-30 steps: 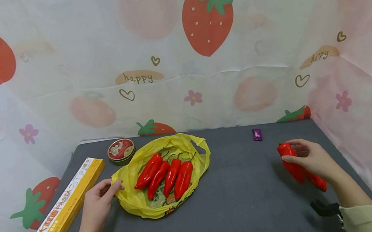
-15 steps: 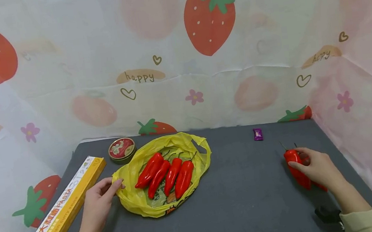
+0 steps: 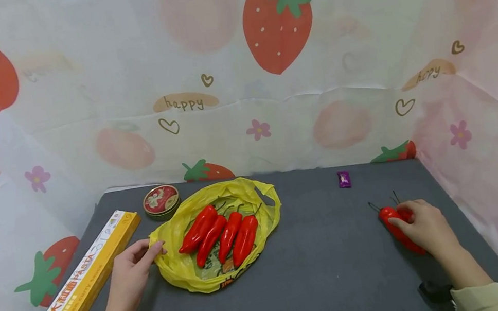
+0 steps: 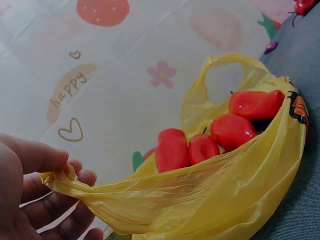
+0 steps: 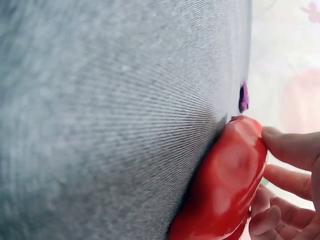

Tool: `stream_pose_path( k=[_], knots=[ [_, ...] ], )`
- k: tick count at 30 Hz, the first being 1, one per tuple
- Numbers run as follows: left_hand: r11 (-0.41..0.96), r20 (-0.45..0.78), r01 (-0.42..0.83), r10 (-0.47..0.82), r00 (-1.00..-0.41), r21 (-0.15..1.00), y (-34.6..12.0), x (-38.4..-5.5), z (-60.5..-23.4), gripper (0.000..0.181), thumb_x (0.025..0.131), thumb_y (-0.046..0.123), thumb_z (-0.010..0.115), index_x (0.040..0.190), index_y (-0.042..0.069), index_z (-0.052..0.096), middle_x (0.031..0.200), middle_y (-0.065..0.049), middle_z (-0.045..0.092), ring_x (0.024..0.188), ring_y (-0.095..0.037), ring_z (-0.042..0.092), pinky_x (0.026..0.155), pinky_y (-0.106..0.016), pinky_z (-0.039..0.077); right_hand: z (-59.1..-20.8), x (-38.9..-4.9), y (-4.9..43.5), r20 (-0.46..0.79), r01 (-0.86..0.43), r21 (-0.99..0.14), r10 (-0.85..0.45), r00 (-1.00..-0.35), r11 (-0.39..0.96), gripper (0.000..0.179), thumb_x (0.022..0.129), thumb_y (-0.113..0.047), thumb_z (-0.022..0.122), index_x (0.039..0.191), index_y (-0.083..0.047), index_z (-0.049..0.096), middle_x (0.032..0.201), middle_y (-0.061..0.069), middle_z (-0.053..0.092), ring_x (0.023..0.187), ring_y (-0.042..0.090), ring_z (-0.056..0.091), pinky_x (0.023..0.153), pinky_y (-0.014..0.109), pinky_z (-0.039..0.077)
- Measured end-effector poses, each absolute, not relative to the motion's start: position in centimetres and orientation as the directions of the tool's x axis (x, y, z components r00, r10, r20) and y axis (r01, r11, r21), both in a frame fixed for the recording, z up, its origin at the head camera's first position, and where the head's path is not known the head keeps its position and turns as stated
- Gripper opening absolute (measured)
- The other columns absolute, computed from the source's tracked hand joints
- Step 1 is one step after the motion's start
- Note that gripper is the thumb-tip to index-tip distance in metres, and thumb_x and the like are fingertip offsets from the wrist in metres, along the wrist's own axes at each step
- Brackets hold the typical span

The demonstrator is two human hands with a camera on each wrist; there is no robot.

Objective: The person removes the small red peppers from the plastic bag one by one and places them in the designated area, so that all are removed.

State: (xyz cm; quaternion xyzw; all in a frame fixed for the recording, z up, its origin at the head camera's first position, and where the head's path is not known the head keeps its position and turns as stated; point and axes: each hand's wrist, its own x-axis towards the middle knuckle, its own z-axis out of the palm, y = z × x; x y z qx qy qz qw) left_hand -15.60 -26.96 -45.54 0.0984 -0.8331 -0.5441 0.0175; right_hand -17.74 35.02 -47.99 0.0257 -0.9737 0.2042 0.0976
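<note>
In the head view my left hand (image 3: 130, 274) pinches the left edge of a yellow plastic bag (image 3: 180, 275). Thumb and fingers close on a twisted corner of it in the left wrist view. Inside the open bag lie several red chili peppers (image 3: 242, 239), side by side with stems toward the back. At the right, my right hand (image 3: 426, 227) holds a red chili pepper (image 3: 395, 231) low against the table. A second pepper (image 3: 405, 215) is mostly hidden behind the fingers. The right wrist view shows a red pepper (image 5: 230, 175) resting on the cloth, with thumb and fingertips against its side.
A long yellow and white pasta box (image 3: 89, 279) lies left of the bag. Behind the bag's left side stands a round red-lidded tin (image 3: 161, 201). One small purple wrapped candy (image 3: 344, 179) sits near the back of the dark grey table (image 3: 319, 271). Strawberry-print cloth surrounds the table.
My right hand has lowered the red peppers onto the table, and they have turned slightly. My left hand keeps its pinch on the bag without visible motion.
</note>
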Motion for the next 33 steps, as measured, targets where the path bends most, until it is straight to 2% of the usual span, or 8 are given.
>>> stream_pose_path(
  k=[5, 8, 13, 24, 28, 33],
  knots=[
    [0.385, -0.086, -0.156, -0.192, -0.978, 0.91, -27.0, -15.6, -45.5, 0.048, 0.099, 0.048, 0.06, 0.123, 0.007, 0.067, 0.097, 0.005, 0.071, 0.094, -0.012, 0.058, 0.083, -0.02, 0.053, -47.8, -17.9, 35.0, 0.171, -0.05, -0.377, 0.017, -0.985, 0.925, 0.039, 0.091, -0.028, 0.073, 0.114, 0.004, 0.068, 0.107, 0.027, 0.067, 0.087, 0.039, 0.063, 0.073, 0.057, 0.051],
    [0.385, -0.085, -0.153, -0.188, -0.978, 0.91, -27.0, -15.5, -45.5, 0.048, 0.099, 0.047, 0.06, 0.123, 0.006, 0.067, 0.097, 0.005, 0.071, 0.094, -0.012, 0.058, 0.083, -0.02, 0.053, -47.6, -17.8, 34.9, 0.124, -0.006, -0.349, 0.04, -0.991, 0.937, 0.044, 0.092, -0.036, 0.071, 0.117, 0.001, 0.067, 0.111, 0.027, 0.067, 0.091, 0.041, 0.064, 0.069, 0.056, 0.051],
    [0.384, -0.074, -0.143, -0.189, -0.979, 0.912, -27.0, -15.5, -45.4, 0.047, 0.1, 0.046, 0.06, 0.122, 0.006, 0.068, 0.096, 0.005, 0.071, 0.093, -0.012, 0.058, 0.082, -0.021, 0.053, -47.4, -17.7, 34.8, 0.067, 0.024, -0.308, 0.047, -0.997, 0.951, 0.058, 0.088, -0.047, 0.074, 0.126, -0.005, 0.064, 0.114, 0.025, 0.066, 0.094, 0.04, 0.064, 0.064, 0.053, 0.051],
    [0.386, -0.056, -0.122, -0.179, -0.982, 0.914, -26.9, -15.4, -45.2, 0.045, 0.1, 0.044, 0.06, 0.121, 0.005, 0.068, 0.096, 0.003, 0.071, 0.092, -0.012, 0.059, 0.083, -0.02, 0.053, -47.4, -17.3, 34.4, 0.066, 0.088, -0.267, 0.109, -0.992, 0.96, 0.054, 0.09, -0.038, 0.073, 0.129, -0.002, 0.06, 0.114, 0.025, 0.066, 0.093, 0.042, 0.064, 0.062, 0.054, 0.05],
    [0.385, -0.059, -0.125, -0.179, -0.982, 0.914, -26.9, -15.4, -45.2, 0.046, 0.1, 0.045, 0.06, 0.121, 0.005, 0.068, 0.095, 0.004, 0.071, 0.092, -0.012, 0.059, 0.082, -0.02, 0.053, -47.3, -17.2, 34.4, 0.065, 0.118, -0.287, 0.142, -0.988, 0.951, 0.054, 0.091, -0.038, 0.072, 0.128, -0.001, 0.06, 0.113, 0.027, 0.066, 0.092, 0.043, 0.064, 0.062, 0.055, 0.05],
    [0.378, -0.064, -0.13, -0.182, -0.981, 0.916, -26.9, -15.4, -45.2, 0.047, 0.1, 0.045, 0.061, 0.121, 0.004, 0.068, 0.095, 0.005, 0.071, 0.092, -0.012, 0.059, 0.082, -0.02, 0.053, -46.9, -17.2, 34.3, 0.077, 0.119, -0.372, 0.158, -0.984, 0.92, 0.056, 0.093, -0.045, 0.069, 0.13, -0.003, 0.061, 0.113, 0.024, 0.068, 0.089, 0.04, 0.065, 0.058, 0.048, 0.05]
  ],
)
